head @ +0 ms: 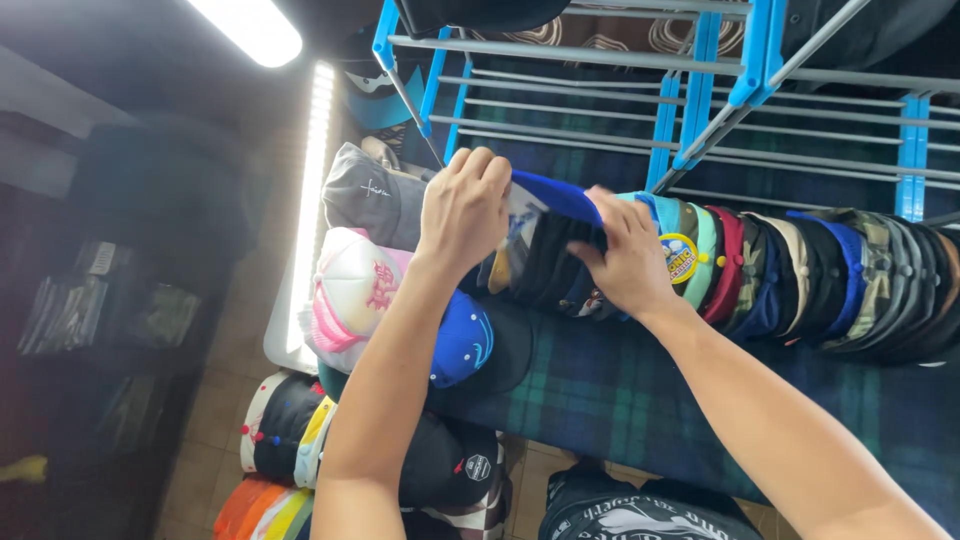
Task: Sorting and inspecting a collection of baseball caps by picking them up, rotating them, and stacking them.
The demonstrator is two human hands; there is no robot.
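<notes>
My left hand (464, 208) grips the blue brim of a cap (556, 196) at the left end of a long row of stacked caps (800, 270). My right hand (628, 262) presses on the same cap's dark mesh body (545, 262), fingers spread over it. The row lies on a dark green and blue plaid cloth (620, 390). A blue cap with a black brim (465, 340) sits just under my left forearm.
A blue and grey metal rack (700, 90) stands behind the row. A grey cap (365, 195) and a pink and white cap (355, 285) lie at the left. More caps (285, 425) are stacked lower left. A lit tube lamp (312, 190) runs along the left side.
</notes>
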